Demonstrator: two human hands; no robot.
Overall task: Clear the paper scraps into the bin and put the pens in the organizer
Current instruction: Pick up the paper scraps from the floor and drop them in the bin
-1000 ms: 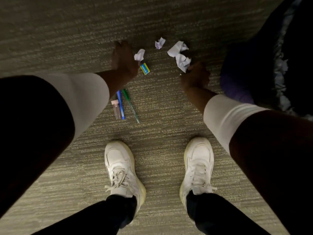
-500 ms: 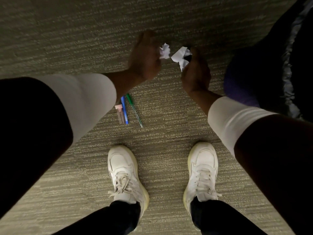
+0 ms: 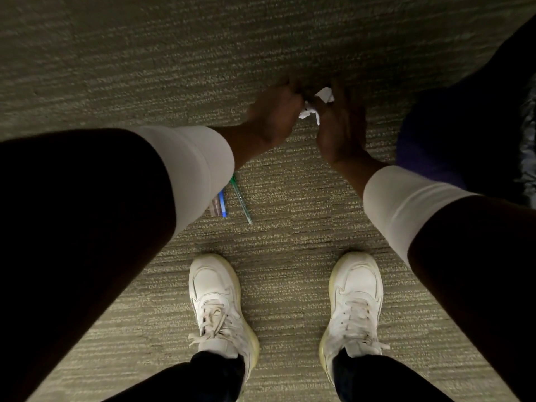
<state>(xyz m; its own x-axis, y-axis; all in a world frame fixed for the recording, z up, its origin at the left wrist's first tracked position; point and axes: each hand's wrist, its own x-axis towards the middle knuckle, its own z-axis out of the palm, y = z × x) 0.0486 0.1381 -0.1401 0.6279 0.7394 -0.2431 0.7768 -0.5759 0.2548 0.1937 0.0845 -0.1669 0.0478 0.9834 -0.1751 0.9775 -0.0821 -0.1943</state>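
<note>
Seen from above, the left hand (image 3: 274,117) and right hand (image 3: 339,126) meet over the carpet (image 3: 145,68), fingers curled around crumpled white paper scraps (image 3: 314,107) pressed between them, while pens (image 3: 232,198) lie below beside the left sleeve (image 3: 197,166).

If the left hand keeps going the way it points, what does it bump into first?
Probably the paper bunched between the left hand and the right hand. It already looks to be touching it, though depth is hard to judge.
</note>
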